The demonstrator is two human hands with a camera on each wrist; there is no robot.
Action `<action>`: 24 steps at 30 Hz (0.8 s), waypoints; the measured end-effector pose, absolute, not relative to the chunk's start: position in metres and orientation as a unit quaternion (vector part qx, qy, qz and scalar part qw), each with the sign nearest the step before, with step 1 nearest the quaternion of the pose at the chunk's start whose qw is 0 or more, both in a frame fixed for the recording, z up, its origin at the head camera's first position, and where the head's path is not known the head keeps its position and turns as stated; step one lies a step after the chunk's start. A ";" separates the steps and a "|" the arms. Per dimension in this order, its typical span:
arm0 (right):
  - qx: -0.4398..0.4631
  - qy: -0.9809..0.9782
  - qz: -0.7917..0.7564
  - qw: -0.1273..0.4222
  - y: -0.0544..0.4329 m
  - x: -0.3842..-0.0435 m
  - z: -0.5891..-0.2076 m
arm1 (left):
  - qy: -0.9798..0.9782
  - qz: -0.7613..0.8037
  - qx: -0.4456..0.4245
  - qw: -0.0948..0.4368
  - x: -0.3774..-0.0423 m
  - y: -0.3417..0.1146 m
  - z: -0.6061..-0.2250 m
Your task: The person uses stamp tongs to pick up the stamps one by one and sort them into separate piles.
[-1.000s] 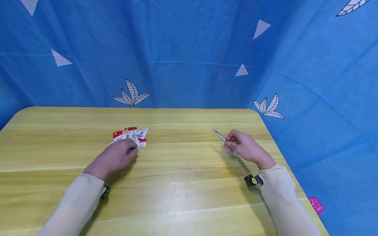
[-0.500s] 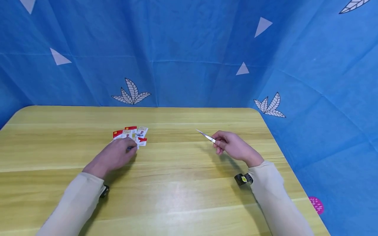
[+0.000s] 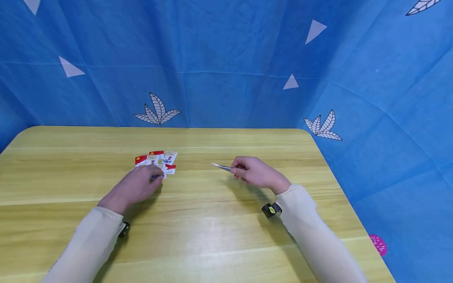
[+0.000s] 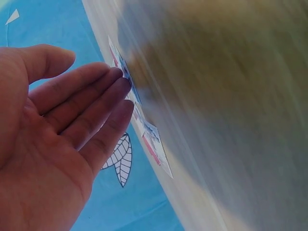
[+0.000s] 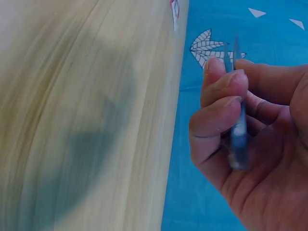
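Several small stamps, white with pictures or with red tops, lie overlapping at the left of the table. My left hand is over the near part of this group and hides some of them. In the left wrist view its fingers are nearly straight, tips right at the stamps, and the thumb stands apart. My right hand pinches metal tweezers between thumb and fingers, their points toward the stamps. From the right wrist, the tweezers show two slightly parted tips, raised over the table.
The wooden table has a rounded far edge, with a blue patterned cloth hanging behind it and along the right side. Bare tabletop lies between the two hands. A dark wrist device sits below the right sleeve.
My right hand has moved left across the table with the tweezers, whose points have turned from up-left to nearly straight left. The left hand stays over the stamps.
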State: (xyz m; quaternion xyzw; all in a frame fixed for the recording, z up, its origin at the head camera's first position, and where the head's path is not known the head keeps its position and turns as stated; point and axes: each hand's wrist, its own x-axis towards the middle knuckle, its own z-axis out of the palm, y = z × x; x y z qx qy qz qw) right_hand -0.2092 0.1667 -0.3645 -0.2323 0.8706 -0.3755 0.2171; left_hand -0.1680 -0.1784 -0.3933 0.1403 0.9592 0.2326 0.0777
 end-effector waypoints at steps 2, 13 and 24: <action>-0.238 0.869 -0.376 0.216 0.162 -0.213 -0.366 | 0.959 0.234 0.140 0.075 -0.169 -0.179 -0.393; -0.244 0.851 -0.409 0.221 0.137 -0.224 -0.374 | 0.960 0.233 0.135 0.080 -0.172 -0.179 -0.386; -0.235 0.859 -0.398 0.222 0.110 -0.223 -0.380 | 0.955 0.251 0.129 0.093 -0.166 -0.180 -0.389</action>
